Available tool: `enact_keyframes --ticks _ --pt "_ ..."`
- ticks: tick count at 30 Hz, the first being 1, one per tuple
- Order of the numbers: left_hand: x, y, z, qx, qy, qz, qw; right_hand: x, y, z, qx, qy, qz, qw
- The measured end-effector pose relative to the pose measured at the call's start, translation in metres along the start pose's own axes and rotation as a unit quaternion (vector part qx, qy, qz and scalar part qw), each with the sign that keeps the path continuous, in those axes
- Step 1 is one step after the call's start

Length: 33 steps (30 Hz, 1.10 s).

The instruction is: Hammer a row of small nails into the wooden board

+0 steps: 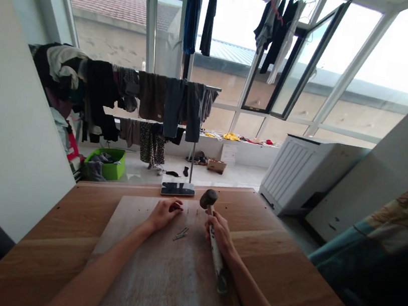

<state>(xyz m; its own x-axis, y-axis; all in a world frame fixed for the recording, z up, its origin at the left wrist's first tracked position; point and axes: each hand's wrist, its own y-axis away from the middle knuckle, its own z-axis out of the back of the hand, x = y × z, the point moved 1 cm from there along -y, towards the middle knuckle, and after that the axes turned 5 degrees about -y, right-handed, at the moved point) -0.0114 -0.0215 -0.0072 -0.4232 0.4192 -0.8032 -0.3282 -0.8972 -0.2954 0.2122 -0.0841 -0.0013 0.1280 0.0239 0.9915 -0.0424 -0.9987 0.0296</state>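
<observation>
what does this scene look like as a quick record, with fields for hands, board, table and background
left hand: fingers curled, over the board; whether it grips anything is unclear
right hand: closed around the handle of a dark-headed hammer
board: worn, lying on the table; loose nails between the hands, thin upright pieces, probably nails, beyond them
table: wood-grained; dark-screened device at its far edge
background: hanging clothes, green tub, windows
</observation>
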Motion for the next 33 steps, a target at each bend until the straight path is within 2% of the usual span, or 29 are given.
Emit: enact_keyframes --ticks 6,11,14,17,23,29,33 --pt "0.002 -0.002 -0.003 -0.019 -0.016 -0.012 1.000 -0.004 -0.019 0.001 0.009 0.017 0.005 1.000" --pt "-0.001 -0.004 -0.001 -0.046 -0.055 -0.014 0.997 0.006 -0.027 -0.002 0.014 0.002 0.007 1.000" --pt "-0.003 -0.005 0.000 -0.055 -0.068 -0.007 0.996 0.016 -0.022 -0.010 0.008 -0.017 0.015 1.000" --pt "-0.002 -0.005 0.000 -0.062 -0.064 -0.002 0.996 0.022 -0.010 -0.027 0.013 -0.042 0.030 0.999" --pt "0.004 -0.003 0.000 -0.065 -0.024 -0.016 0.997 0.012 0.014 -0.064 0.089 -0.095 0.042 0.991" --pt "0.002 -0.003 0.000 -0.068 -0.027 -0.040 0.997 0.008 0.024 -0.071 0.129 -0.120 0.034 0.984" --pt "0.003 -0.003 0.001 -0.068 -0.051 -0.041 0.996 0.008 0.025 -0.072 0.129 -0.103 0.009 0.986"
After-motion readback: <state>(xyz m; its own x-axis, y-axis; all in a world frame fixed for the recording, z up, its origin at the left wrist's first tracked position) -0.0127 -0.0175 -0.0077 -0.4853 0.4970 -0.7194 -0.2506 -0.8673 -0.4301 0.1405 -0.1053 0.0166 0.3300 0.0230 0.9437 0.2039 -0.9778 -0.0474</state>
